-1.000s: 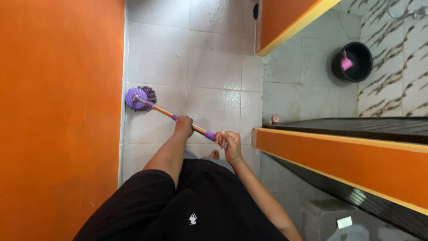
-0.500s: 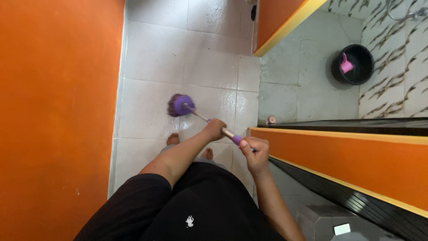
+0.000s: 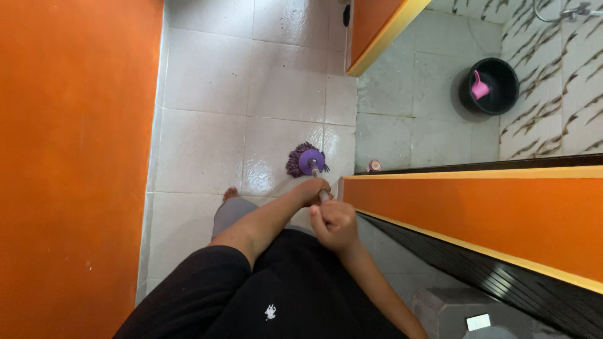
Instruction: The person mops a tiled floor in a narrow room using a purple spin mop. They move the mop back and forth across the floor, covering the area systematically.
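Observation:
A mop with a round purple head (image 3: 306,161) rests on the wet white floor tiles (image 3: 207,144), close to the orange door frame. Its handle rises steeply toward me and is mostly hidden by my hands. My left hand (image 3: 314,189) grips the handle lower down, just behind the mop head. My right hand (image 3: 335,223) is closed around the handle's upper end, nearer my body. My bare foot (image 3: 230,194) shows on the tile to the left of my left arm.
An orange wall (image 3: 69,169) runs along the left. An orange, yellow-edged partition (image 3: 477,207) lies at the right, with a tiled washroom beyond holding a black bucket (image 3: 490,86) with a pink scoop (image 3: 479,88). A grey lidded container (image 3: 468,314) stands at lower right.
The mop head has swept from the left side of the floor rightward to the door frame. Both hands moved right with the handle, which now stands steeper.

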